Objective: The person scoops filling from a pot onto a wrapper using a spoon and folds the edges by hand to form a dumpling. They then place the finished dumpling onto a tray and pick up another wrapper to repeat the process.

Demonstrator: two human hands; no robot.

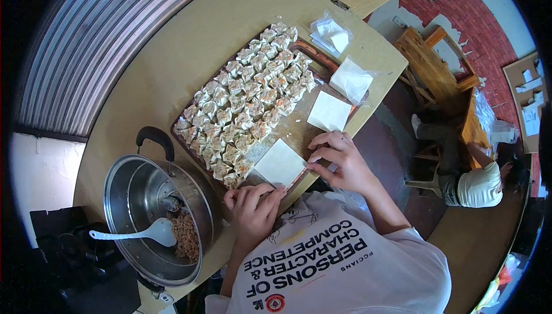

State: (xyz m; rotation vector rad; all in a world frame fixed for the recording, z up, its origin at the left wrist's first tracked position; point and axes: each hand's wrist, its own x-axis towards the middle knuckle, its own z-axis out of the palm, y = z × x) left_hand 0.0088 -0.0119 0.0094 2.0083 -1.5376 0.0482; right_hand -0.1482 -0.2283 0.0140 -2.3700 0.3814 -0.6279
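My left hand (255,206) has its fingertips pressed together at the near left corner of a square white wrapper (280,164). At the wrapper's right corner, the thumb and fingers of my right hand (337,159) pinch the edge. The wrapper lies flat on the near part of a tray (294,123). Beyond it, several rows of filled, pleated dumplings (241,107) cover much of the tray. Another wrapper (329,111) lies just past my right hand, beside a plastic-covered stack of wrappers (351,80).
At the left stands a metal pot (132,182) with minced filling (185,236) and a white spoon (158,232) inside. A plastic bag (331,33) lies on the table (172,43) beyond the tray. At the far right a person (477,184) sits by wooden furniture (428,66).
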